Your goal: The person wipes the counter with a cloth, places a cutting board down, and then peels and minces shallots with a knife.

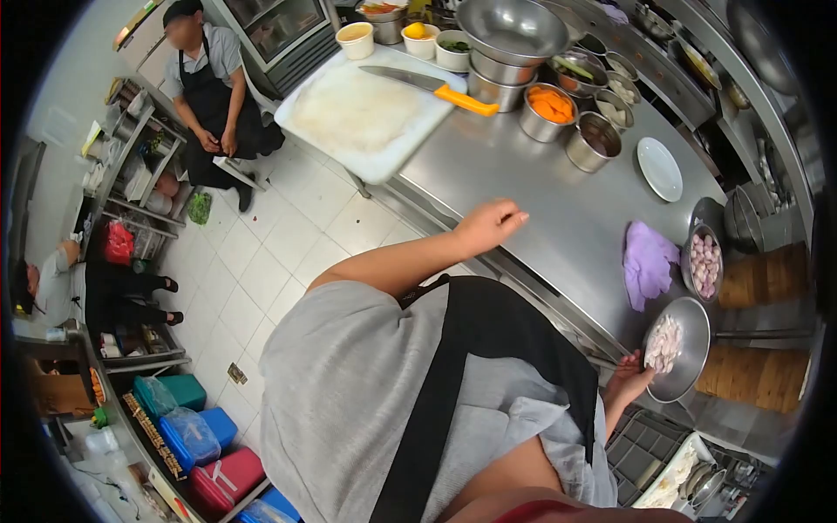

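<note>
My right hand (629, 382) grips the near rim of a metal bowl (693, 353) at the counter's right end. Small whitish pieces (664, 343), perhaps peeled garlic, lie in it. Just beyond is a second bowl of pinkish-purple bulbs or cloves (704, 260); a crumpled purple cloth (649, 264) rests beside it. My left hand (493, 227) hovers by the front edge of the steel counter (540, 209), fingers curled, with nothing visible in them. Farther off, a knife with an orange handle (466, 99) lies across a white cutting board (349, 113).
A white oval plate (659, 169) and several metal containers, one with orange slices (551, 105), stand along the counter. A large steel bowl (513, 30) sits on stacked pots. One person (214, 96) sits at the upper left; another (113, 283) stands by shelves. Coloured bins (196, 436) line the lower left.
</note>
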`<state>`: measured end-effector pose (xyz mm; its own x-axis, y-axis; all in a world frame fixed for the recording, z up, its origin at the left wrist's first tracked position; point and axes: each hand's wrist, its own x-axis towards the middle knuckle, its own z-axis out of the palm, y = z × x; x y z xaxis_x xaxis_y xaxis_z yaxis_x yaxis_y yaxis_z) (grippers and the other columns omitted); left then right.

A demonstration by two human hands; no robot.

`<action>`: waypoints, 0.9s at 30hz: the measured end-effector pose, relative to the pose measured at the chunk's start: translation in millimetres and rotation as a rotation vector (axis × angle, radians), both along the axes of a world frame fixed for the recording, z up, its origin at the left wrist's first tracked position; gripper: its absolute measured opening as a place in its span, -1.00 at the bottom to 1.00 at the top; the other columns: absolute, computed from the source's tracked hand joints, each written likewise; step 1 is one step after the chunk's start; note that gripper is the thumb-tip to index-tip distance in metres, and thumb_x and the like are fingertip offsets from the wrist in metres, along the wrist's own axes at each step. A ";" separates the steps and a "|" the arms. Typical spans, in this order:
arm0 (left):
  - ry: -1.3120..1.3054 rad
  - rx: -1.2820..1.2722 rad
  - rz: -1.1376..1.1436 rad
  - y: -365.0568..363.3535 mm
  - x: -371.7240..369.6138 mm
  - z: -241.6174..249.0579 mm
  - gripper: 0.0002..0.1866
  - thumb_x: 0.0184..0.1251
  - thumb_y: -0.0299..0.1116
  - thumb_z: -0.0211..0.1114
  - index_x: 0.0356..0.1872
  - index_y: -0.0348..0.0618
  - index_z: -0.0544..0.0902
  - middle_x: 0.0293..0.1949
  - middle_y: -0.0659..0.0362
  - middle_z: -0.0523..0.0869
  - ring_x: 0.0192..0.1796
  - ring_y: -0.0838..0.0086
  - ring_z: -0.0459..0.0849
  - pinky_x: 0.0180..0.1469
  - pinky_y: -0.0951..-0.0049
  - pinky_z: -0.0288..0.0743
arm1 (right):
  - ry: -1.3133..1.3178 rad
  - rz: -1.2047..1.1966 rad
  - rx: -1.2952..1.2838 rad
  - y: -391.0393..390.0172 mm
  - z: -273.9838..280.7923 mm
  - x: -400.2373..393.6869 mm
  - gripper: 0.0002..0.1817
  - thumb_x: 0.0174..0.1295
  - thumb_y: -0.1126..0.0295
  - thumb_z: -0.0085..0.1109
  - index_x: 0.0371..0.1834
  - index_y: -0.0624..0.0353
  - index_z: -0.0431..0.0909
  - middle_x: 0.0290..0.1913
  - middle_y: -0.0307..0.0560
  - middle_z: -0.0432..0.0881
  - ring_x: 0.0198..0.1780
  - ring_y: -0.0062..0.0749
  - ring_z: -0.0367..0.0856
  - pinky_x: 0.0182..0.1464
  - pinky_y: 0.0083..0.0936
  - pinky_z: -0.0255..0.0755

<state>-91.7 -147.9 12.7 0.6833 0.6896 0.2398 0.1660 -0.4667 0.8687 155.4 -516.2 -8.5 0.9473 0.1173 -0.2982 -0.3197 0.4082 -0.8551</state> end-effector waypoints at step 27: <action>-0.409 -0.583 0.714 47.1 -246.8 59.7 -0.40 0.16 -0.50 -0.07 0.27 -0.28 0.03 0.08 -0.16 0.41 -0.04 0.10 0.63 -0.21 0.22 0.71 | -1.778 1.052 -0.760 480.1 66.8 -153.2 -0.52 0.24 0.39 -0.05 0.25 0.25 0.31 0.23 0.11 0.40 0.27 -0.03 0.33 0.30 -0.22 0.19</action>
<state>-338.5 -100.8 72.4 0.0051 0.9898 -0.1422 -0.1212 0.1418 0.9824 2.2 -36.1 58.3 -0.0992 0.9379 0.3324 0.9335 0.2034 -0.2954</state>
